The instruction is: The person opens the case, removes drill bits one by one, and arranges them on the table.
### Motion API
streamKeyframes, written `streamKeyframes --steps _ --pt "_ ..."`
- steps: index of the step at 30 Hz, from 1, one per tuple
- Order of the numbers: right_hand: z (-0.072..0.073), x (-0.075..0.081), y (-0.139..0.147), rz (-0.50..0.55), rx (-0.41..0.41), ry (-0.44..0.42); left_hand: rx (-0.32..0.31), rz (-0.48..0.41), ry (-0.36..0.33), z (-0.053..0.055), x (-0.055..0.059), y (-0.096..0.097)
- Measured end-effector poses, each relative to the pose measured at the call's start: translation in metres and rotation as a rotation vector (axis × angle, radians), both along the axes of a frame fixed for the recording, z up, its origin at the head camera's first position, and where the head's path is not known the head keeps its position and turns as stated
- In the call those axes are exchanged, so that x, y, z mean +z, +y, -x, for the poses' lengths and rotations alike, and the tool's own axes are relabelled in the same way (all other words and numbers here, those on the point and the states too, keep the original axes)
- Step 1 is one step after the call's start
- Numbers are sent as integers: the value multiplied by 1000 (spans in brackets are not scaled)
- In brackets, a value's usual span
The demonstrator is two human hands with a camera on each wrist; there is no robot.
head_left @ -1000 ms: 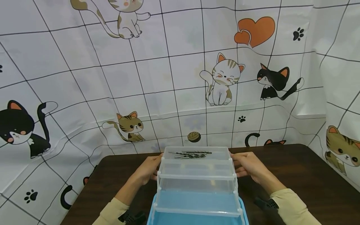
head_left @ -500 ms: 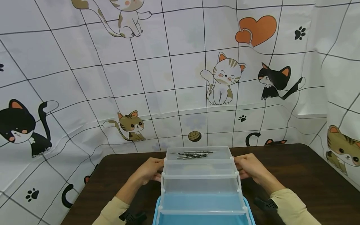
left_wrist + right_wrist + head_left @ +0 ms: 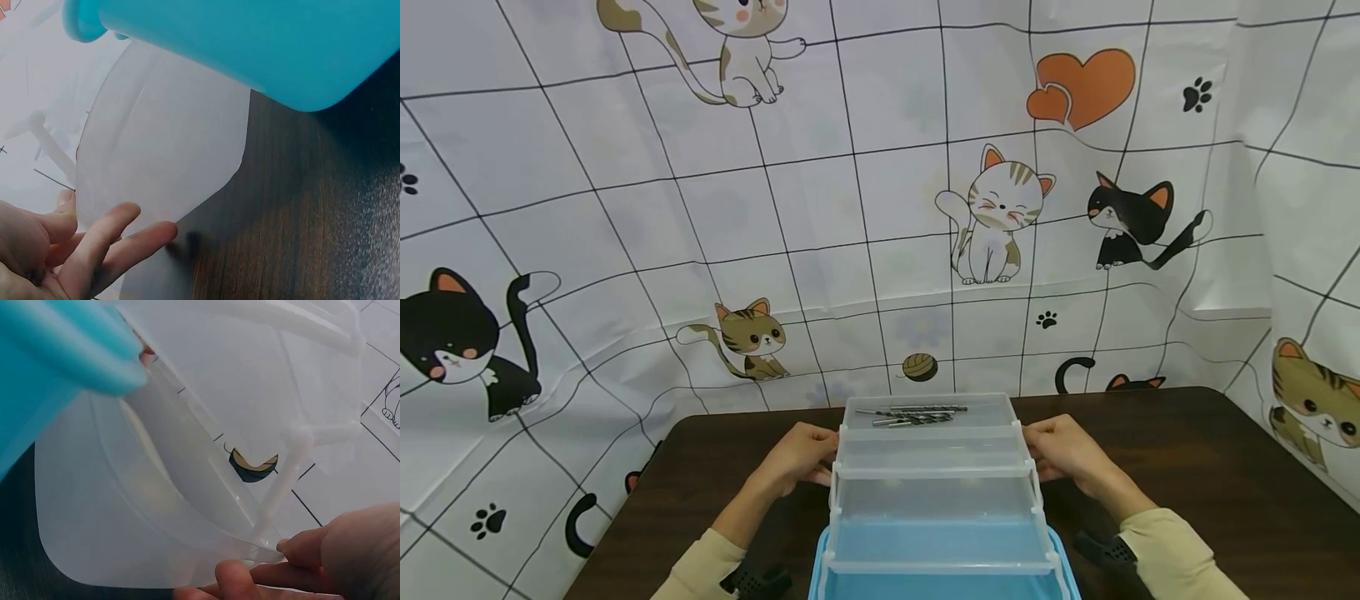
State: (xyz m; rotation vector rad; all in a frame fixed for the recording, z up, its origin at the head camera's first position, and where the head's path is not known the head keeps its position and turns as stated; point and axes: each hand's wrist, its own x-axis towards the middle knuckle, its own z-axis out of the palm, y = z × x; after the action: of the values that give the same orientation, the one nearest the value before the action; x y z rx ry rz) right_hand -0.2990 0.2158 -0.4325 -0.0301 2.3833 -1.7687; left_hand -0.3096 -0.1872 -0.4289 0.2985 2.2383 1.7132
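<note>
White cloth [image 3: 895, 83] printed with grid lines, cats, paw prints and orange hearts [image 3: 1082, 87] covers the walls around a dark wooden table [image 3: 1157, 450]. On the table, toward six o'clock in the head view, stands a blue box [image 3: 820, 558] with its clear trays [image 3: 934, 568] raised in steps; several metal drill bits [image 3: 917, 414] lie in the top tray, at the box's twelve o'clock. From seven o'clock comes one forearm, from four o'clock the other, both in pale yellow sleeves [image 3: 1180, 550], each with a black strap [image 3: 758, 581] at the wrist. Reaching in along the box, the left hand [image 3: 801, 457] is at its ten o'clock and the right hand [image 3: 1063, 450] at its two o'clock, backs of both outward and fingers bent in toward the trays. Close up, the right thumb and forefinger pinch the rim of a clear lid [image 3: 94, 506], other fingers beneath; the left thumb and curled forefinger likewise grip its edge, two longer fingers reaching along it.
</note>
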Motion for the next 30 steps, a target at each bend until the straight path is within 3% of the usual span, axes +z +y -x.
streamKeyframes --steps 5,11,14,17,21,24,30 --pt "1 7 1 -113 -27 80 -2 26 6 1 1 0" --pt "-4 33 5 -236 -76 398 9 46 -33 3 4 -3" --pt "-8 46 3 -202 42 483 40 81 4 2 7 -4" --pt "-11 54 -1 -157 193 460 95 113 70 1 14 -2" --pt "-13 53 -4 -141 265 411 202 109 226 -2 25 5" --pt "-13 50 -3 -137 242 403 260 145 423 -5 34 13" --pt "-12 49 1 -101 220 383 234 298 842 -14 51 32"
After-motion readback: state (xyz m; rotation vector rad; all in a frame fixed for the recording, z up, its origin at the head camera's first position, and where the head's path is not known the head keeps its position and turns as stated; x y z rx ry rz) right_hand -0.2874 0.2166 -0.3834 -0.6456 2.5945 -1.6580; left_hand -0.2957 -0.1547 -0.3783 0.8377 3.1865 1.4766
